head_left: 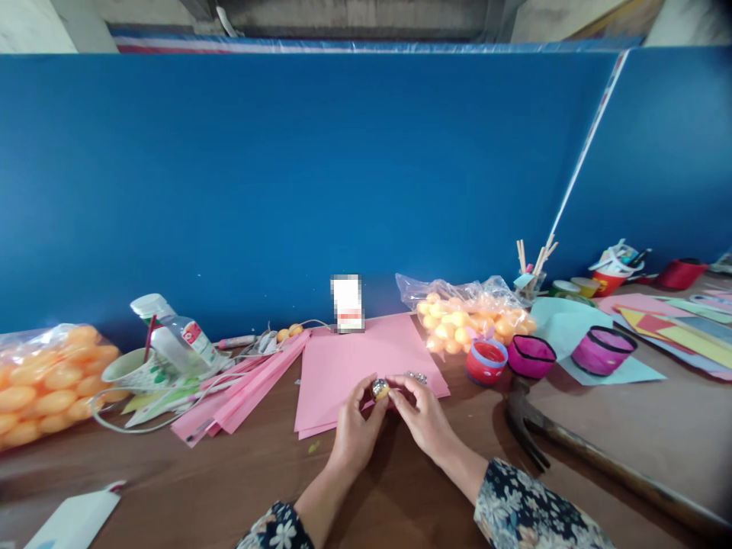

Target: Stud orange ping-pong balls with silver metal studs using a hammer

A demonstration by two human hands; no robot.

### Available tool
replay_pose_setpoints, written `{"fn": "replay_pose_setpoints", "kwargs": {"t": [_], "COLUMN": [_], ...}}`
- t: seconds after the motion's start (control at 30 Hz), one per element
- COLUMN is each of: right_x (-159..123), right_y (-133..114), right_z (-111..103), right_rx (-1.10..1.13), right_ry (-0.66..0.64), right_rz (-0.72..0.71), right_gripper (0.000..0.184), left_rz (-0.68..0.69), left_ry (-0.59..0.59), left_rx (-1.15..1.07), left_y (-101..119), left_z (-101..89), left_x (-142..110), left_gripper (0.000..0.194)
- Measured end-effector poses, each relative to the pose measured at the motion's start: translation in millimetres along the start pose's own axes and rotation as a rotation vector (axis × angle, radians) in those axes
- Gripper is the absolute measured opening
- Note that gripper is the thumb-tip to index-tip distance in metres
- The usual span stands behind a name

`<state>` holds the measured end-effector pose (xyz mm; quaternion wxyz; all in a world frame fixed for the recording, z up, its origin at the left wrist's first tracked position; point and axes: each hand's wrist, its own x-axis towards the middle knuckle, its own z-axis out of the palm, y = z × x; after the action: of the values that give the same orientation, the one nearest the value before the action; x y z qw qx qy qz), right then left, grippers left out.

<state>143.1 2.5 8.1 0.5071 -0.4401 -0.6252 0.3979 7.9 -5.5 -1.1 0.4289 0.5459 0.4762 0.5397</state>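
My left hand (355, 428) is closed in a pinch around a small shiny gold-and-silver ball (380, 390), just above the near edge of the pink paper sheets (366, 347). From the other side, my right hand (422, 419) has its thumb and fingertips pressed together at the ball's right edge. Some small silvery pieces (417, 377) show just behind the right fingers; their kind is too small to make out. Both hands meet over the front of the brown table (400, 496).
Bags of orange balls stand at left (57, 374) and behind right (457, 320). A claw hammer (595, 457) lies right, near small purple fabric rings (603, 351) and a red tape roll (486, 362). Left are a plastic bottle (183, 335), paper cup (129, 370) and pink strips (252, 389). A blue partition (343, 168) rises behind.
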Motion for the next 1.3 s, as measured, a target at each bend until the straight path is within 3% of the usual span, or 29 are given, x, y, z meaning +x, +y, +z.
{"fn": "replay_pose_setpoints", "kwargs": {"t": [1.3], "right_x": [0.0], "right_y": [7.2], "right_z": [1.7], "right_rx": [0.008], "right_ry": [-0.005], "right_rz": [0.048], "right_gripper": [0.009], "left_rz": [-0.034], "left_ry": [-0.024], "left_rx": [-0.047], "left_y": [-1.8], "left_z": [-1.3], "left_x": [0.4], "left_gripper": [0.042]}}
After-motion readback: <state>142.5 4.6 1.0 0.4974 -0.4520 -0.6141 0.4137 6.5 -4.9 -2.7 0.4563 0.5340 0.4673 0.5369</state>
